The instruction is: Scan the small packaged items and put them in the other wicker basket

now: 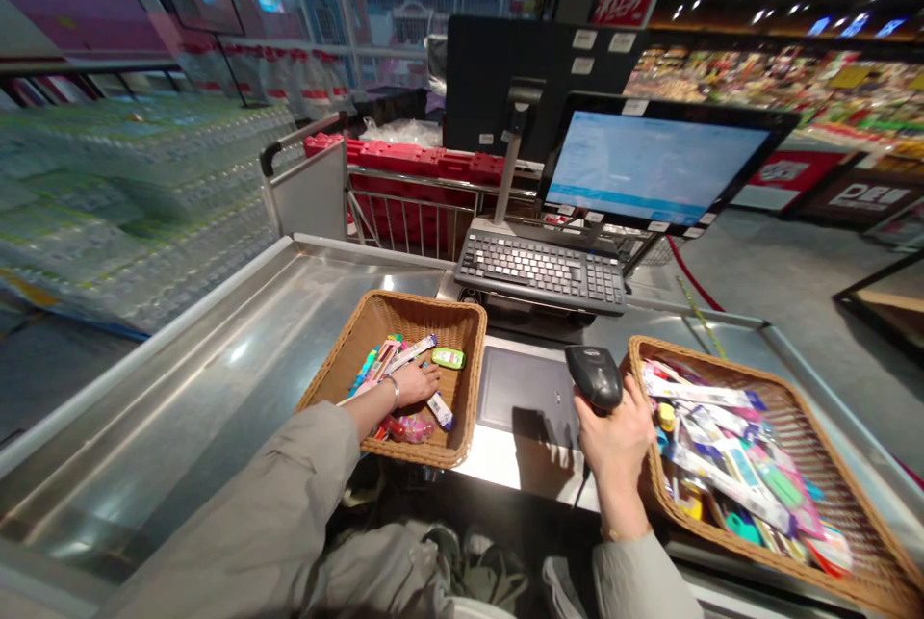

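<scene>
Fingers of the right hand (613, 431) are clenched round a black handheld barcode scanner (593, 376), and the left hand (413, 384) sits palm-down, fingers loose, on colorful packets (404, 359) in a wicker basket (433, 314). Second basket (786, 436) of packets just right of that, then a POS keyboard (540, 270) and monitor (654, 167) up ahead.

From here I read the counter (180, 349) as polished steel, glossy under the lights. The baskets (390, 306) look like rough woven rattan. The scanner (593, 376) is smooth dark plastic, the sleeve (238, 513) matt cloth, and the wrappers (722, 446) shiny plastic film.
</scene>
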Motion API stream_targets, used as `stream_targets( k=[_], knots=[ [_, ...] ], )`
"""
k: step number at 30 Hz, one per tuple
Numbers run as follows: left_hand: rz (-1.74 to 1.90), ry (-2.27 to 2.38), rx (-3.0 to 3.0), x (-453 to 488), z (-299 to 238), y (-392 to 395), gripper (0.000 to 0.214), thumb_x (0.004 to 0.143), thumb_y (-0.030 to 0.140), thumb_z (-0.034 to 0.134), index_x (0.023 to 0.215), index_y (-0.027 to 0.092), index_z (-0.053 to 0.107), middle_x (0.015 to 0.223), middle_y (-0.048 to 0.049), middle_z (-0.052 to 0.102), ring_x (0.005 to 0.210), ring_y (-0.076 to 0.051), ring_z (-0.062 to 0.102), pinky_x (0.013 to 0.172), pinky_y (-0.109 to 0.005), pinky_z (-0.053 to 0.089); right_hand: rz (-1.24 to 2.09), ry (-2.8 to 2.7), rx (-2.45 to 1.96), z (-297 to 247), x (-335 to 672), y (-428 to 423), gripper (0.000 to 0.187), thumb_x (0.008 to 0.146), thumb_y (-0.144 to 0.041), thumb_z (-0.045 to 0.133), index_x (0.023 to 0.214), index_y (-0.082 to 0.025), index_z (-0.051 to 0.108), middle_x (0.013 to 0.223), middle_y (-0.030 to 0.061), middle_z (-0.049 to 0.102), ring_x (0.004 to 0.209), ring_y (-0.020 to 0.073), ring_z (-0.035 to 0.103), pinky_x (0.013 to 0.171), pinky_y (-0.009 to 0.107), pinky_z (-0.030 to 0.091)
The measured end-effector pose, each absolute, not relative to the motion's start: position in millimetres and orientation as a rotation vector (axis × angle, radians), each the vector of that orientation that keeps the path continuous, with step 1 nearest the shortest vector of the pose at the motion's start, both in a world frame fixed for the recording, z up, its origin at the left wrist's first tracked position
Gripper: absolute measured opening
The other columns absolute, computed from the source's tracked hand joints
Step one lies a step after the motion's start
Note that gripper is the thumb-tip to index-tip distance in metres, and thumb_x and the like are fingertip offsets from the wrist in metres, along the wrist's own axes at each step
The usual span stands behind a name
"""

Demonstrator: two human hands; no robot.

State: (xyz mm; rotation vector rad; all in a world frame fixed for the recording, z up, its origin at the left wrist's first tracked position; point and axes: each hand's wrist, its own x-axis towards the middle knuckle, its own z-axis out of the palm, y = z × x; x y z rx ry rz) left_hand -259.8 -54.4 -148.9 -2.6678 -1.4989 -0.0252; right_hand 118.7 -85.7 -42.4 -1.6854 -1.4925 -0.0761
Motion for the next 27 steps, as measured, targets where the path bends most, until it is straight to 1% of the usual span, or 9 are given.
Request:
stream_targets(
  k=[2,6,9,13,16,18,23,25,27],
  knots=[
    [0.028,-1.424,-2.739,-263.4,-147.2,-52.5,0.006,0.087,0.017,0.057,0.083,0.022,0.058,0.092,-0.0012,0.073,0.096,-0.016,0.064,0.117,-0.044,0.022,-0.078,-1.501,-1.671,-41.0,116.8,-85.1,0.037,0.076,-0.048,0.056,0.089,-0.015,0.069,0.111,0.0197,0.066,0.125,0.0337,0.05,0.103,0.05,0.038],
    [0.121,-1.326,-2.815,-268.6,-141.4,-51.0,0.012,0.09,0.016,0.051,0.085,0.022,0.059,0.082,0.0014,0.071,0.083,-0.015,0.066,0.119,-0.045,0.018,-0.075,-1.499,-1.652,-38.5,111.9,-84.2,0.036,0.074,-0.047,0.057,0.087,-0.015,0.069,0.111,0.0205,0.067,0.125,0.0347,0.051,0.102,0.05,0.038],
    [0.165,-1.321,-2.819,-270.3,-132.3,-51.3,0.012,0.09,0.017,0.052,0.088,0.022,0.062,0.086,0.0005,0.072,0.079,-0.015,0.067,0.117,-0.051,0.019,-0.064,-1.495,-1.653,-38.2,109.5,-83.9,0.037,0.073,-0.048,0.057,0.087,-0.015,0.068,0.114,0.0209,0.066,0.125,0.0351,0.051,0.102,0.05,0.039],
    [0.13,-1.388,-2.779,-274.9,-110.7,-49.1,0.016,0.088,0.019,0.055,0.099,0.023,0.066,0.094,-0.0018,0.072,0.085,-0.018,0.068,0.116,-0.055,0.019,-0.028,-1.498,-1.64,-36.8,107.4,-84.3,0.035,0.074,-0.047,0.058,0.088,-0.016,0.068,0.113,0.019,0.066,0.125,0.035,0.049,0.102,0.051,0.037],
    [0.063,-1.489,-2.677,-282.7,-89.4,-46.6,0.023,0.088,0.023,0.058,0.11,0.024,0.066,0.097,-0.0025,0.07,0.085,-0.018,0.068,0.117,-0.056,0.018,-0.013,-1.499,-1.626,-33.8,104.4,-84.7,0.034,0.073,-0.046,0.059,0.088,-0.017,0.068,0.111,0.0178,0.067,0.125,0.0345,0.049,0.103,0.051,0.037],
    [-0.021,-1.559,-2.595,-287.4,-74.9,-46.7,0.026,0.089,0.025,0.056,0.113,0.024,0.066,0.096,-0.0018,0.069,0.083,-0.017,0.068,0.118,-0.057,0.015,-0.02,-1.496,-1.621,-31.3,101.3,-84.6,0.035,0.074,-0.046,0.058,0.089,-0.016,0.068,0.112,0.0183,0.067,0.125,0.0341,0.05,0.103,0.05,0.037],
    [-0.366,-1.728,-2.321,-279.6,-44.9,-57.1,0.032,0.09,0.026,0.054,0.12,0.026,0.065,0.1,-0.0032,0.07,0.086,-0.019,0.068,0.118,-0.063,0.012,-0.055,-1.54,-1.568,-27.2,92.0,-82.8,0.032,0.075,-0.046,0.059,0.085,-0.017,0.069,0.107,0.0169,0.069,0.124,0.0341,0.052,0.102,0.049,0.039],
    [-0.461,-1.755,-2.232,-267.8,-36.2,-63.0,0.034,0.09,0.026,0.054,0.122,0.026,0.064,0.099,-0.0035,0.07,0.086,-0.02,0.068,0.118,-0.064,0.015,-0.057,-1.574,-1.541,-26.3,88.6,-82.2,0.03,0.075,-0.045,0.059,0.083,-0.017,0.069,0.103,0.0154,0.071,0.124,0.0339,0.053,0.101,0.048,0.039],
    [-0.521,-1.756,-2.177,-254.2,-29.3,-67.8,0.035,0.09,0.026,0.055,0.124,0.024,0.063,0.098,-0.0043,0.07,0.087,-0.02,0.067,0.117,-0.062,0.021,-0.059,-1.599,-1.525,-24.6,85.1,-82.7,0.029,0.076,-0.043,0.06,0.083,-0.017,0.069,0.101,0.0147,0.071,0.125,0.034,0.053,0.101,0.048,0.04]
  ],
)
